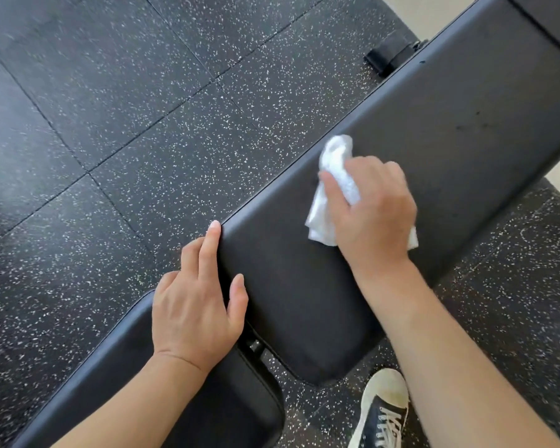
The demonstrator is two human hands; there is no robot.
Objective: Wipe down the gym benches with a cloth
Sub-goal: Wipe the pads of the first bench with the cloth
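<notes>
A black padded gym bench runs diagonally from lower left to upper right: a long back pad (450,124) and a shorter seat pad (117,383) with a gap between them. My right hand (374,210) grips a crumpled white cloth (332,185) and presses it on the long pad near its left edge. My left hand (198,305) rests with straight fingers on the near left corner of the long pad, its index finger lying along the pad's edge and its thumb on the top surface.
Black rubber floor tiles (126,124) with white speckles surround the bench. A bench foot (390,56) sticks out at the upper right. My dark sneaker with white laces (382,412) stands on the floor below the long pad. Metal hardware (256,345) shows in the gap between pads.
</notes>
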